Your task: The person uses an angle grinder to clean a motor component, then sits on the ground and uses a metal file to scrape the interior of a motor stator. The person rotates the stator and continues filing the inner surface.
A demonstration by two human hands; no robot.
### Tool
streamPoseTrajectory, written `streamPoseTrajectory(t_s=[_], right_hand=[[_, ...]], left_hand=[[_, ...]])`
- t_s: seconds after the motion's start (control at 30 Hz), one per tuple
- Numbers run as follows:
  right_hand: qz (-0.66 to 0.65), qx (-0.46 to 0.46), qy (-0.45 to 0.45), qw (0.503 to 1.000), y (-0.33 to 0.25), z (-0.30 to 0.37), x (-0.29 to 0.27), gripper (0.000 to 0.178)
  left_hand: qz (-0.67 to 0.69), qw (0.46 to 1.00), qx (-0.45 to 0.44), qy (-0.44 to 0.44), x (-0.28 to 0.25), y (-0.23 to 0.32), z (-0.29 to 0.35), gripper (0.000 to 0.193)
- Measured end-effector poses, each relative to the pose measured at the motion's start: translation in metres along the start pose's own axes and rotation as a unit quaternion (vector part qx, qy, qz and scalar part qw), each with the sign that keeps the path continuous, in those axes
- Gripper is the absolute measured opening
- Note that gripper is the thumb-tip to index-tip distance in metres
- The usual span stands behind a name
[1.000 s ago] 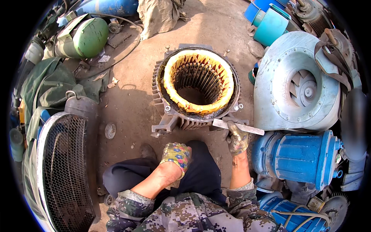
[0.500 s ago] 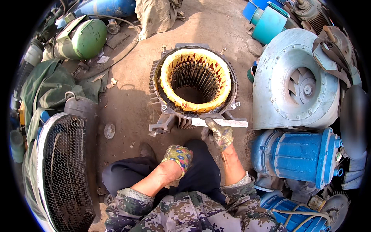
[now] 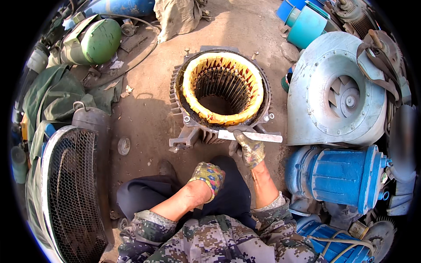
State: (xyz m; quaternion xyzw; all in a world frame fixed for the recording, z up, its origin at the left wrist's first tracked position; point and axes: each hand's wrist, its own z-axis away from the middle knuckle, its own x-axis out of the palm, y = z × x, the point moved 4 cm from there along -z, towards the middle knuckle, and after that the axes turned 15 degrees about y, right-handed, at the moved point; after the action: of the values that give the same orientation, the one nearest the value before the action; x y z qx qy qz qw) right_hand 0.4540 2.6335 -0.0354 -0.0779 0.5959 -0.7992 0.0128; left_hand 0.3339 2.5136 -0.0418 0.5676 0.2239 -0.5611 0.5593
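An upright motor stator housing [image 3: 194,131] with cooling fins stands on the ground in front of me. Its winding ring [image 3: 191,107], wrapped in yellow tape, shows at the open top, with dark slots lining the bore. My right hand [image 3: 251,150], in a stained patterned glove, is closed around a flat pale bar [image 3: 269,137]; the bar lies crosswise at the housing's near rim, and I cannot tell if they touch. Over my knee, my left hand [image 3: 207,179] in a flowered glove is curled into a fist. Its fingertips and anything inside are hidden.
Right of the housing are a grey blower casing [image 3: 307,114], a blue motor [image 3: 335,173] and a teal cylinder [image 3: 307,30]. To the left stand a mesh-fronted guard [image 3: 72,188], a green tarp [image 3: 57,96] and a green tank [image 3: 101,41]. A round metal piece [image 3: 123,146] lies on the ground.
My left fist has shifted slightly right over the knee. The pale bar in my right hand is tilted a little more, while the housing stays in place.
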Motion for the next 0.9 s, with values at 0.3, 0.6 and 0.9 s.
streamPoseTrajectory(t_s=[0.3, 0.6, 0.9], right_hand=[[0.01, 0.013, 0.001, 1.0, -0.003, 0.003, 0.008, 0.025], [0.0, 0.047, 0.003, 0.999, 0.0, 0.006, 0.007, 0.027], [-0.004, 0.115, -0.012, 0.993, 0.017, 0.012, 0.044, 0.026]], left_hand=[[-0.037, 0.999, -0.022, -0.007, 0.008, -0.007, 0.001, 0.028], [-0.034, 0.999, -0.038, -0.007, -0.002, -0.01, 0.009, 0.036], [-0.042, 0.993, 0.023, -0.104, -0.015, -0.001, 0.006, 0.043]])
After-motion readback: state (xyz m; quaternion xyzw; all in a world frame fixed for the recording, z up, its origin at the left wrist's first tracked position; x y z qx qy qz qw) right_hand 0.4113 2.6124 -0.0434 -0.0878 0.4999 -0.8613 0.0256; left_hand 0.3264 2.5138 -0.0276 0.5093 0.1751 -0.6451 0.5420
